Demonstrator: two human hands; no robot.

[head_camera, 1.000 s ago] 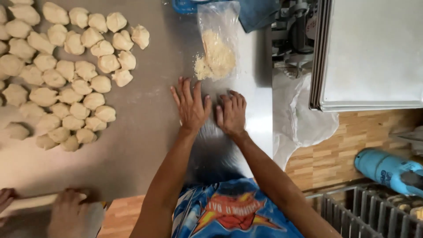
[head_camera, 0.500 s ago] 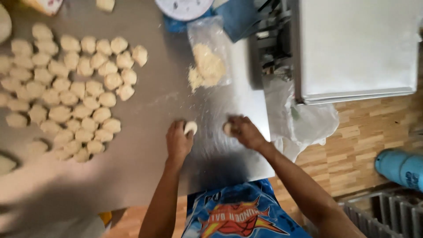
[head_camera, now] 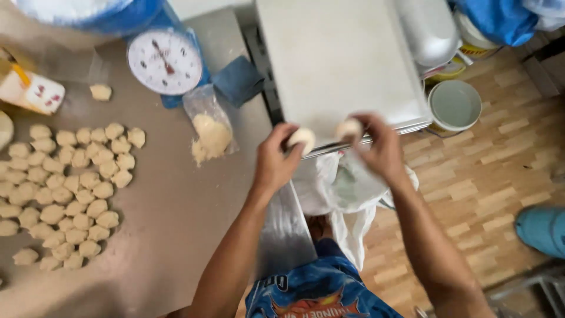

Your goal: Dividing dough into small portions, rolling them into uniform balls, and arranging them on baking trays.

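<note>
My left hand holds a small round dough ball in its fingertips, lifted above the right edge of the steel table. My right hand holds a second dough ball at the same height. Both balls hover at the near edge of a large pale flat tray to the right of the table. Several cut dough pieces lie in a heap on the table's left side.
A dial kitchen scale stands at the table's back, with a clear bag of crumbly dough and a blue cloth beside it. A white plastic bag hangs below the tray. A white bowl sits on the wood-pattern floor.
Both hands have lifted off the table, each with a rolled dough ball, and moved right towards the tray. The view has swung right and up.
</note>
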